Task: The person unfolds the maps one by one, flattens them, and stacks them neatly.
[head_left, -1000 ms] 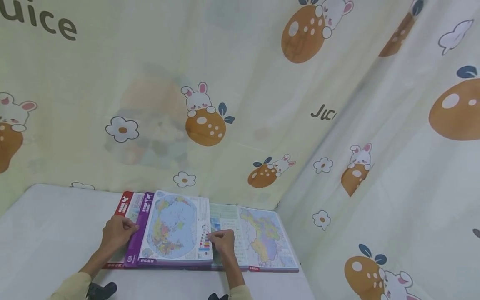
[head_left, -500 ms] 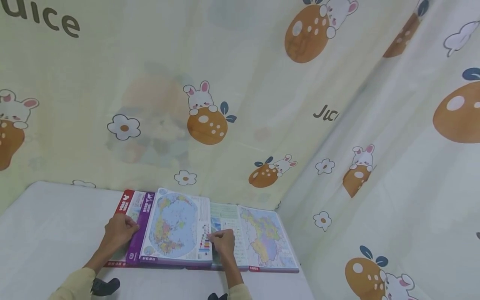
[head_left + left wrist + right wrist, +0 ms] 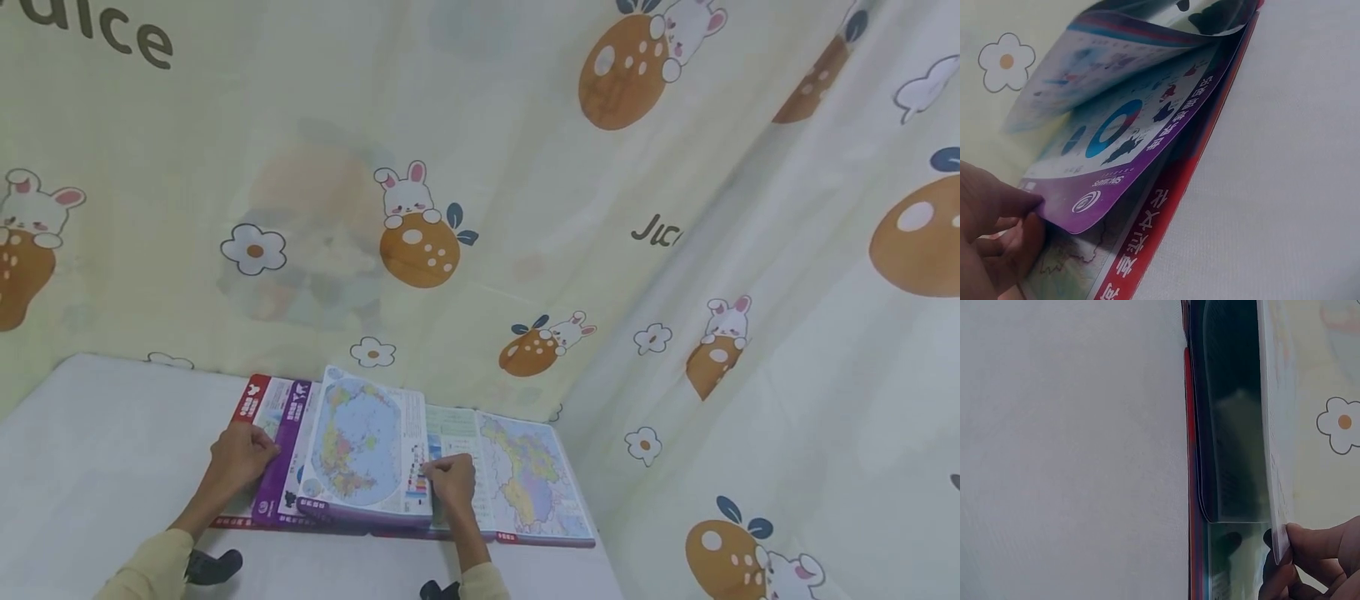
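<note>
A purple-edged map booklet [image 3: 279, 467] lies on top of an open red-edged map booklet [image 3: 246, 410] in the head view. My left hand [image 3: 240, 457] pinches the purple cover's left edge; the left wrist view shows thumb and finger on the purple strip [image 3: 1088, 201]. With my right hand [image 3: 452, 482] I pinch the right edge of the world map page [image 3: 360, 442], which is lifted and tilted. Seen from the right wrist, that page [image 3: 1279, 444] stands nearly edge-on between thumb and fingers, above a glossy dark surface [image 3: 1238, 456].
The red-edged booklet's right page [image 3: 528, 475] carries another coloured map. Both booklets lie on a white table [image 3: 127, 450]. A curtain [image 3: 480, 150] printed with rabbits and oranges hangs behind and to the right. Black wrist devices [image 3: 213, 568] sit at the sleeves.
The world map page has risen and shifted slightly right with my right hand, uncovering more of the page beneath beside the purple strip. My left hand keeps its pinch in nearly the same place.
</note>
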`<state>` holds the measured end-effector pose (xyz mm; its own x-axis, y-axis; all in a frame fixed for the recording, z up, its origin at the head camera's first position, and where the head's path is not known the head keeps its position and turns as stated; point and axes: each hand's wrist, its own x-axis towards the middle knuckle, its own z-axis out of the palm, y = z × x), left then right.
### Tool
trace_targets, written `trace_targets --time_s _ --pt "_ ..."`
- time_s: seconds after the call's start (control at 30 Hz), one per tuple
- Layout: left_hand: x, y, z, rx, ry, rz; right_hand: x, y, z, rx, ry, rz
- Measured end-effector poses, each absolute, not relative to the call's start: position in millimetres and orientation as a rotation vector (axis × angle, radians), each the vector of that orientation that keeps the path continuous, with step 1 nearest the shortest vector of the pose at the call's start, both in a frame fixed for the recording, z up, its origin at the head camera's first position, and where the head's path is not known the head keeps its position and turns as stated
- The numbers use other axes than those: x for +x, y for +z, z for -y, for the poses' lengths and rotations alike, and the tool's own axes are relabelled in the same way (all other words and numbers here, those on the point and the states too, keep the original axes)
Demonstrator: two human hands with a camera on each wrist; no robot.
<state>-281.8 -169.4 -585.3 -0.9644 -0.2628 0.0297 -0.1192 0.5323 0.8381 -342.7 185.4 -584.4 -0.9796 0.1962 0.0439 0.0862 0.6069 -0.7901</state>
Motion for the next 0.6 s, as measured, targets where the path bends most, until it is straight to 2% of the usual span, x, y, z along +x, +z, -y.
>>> trace_targets --time_s 0.4,0.57,0.6 --pt "-284 -586 166 0.393 -1.437 2.619 -324 -549 -190 -0.377 1.293 2.712" --pt "-286 -589 167 0.412 -1.438 2.616 -327 -546 -208 -0.325 1.28 2.676" --pt "-286 -589 167 0.408 -1.434 2.617 -334 -557 -219 -0.24 1.286 2.64"
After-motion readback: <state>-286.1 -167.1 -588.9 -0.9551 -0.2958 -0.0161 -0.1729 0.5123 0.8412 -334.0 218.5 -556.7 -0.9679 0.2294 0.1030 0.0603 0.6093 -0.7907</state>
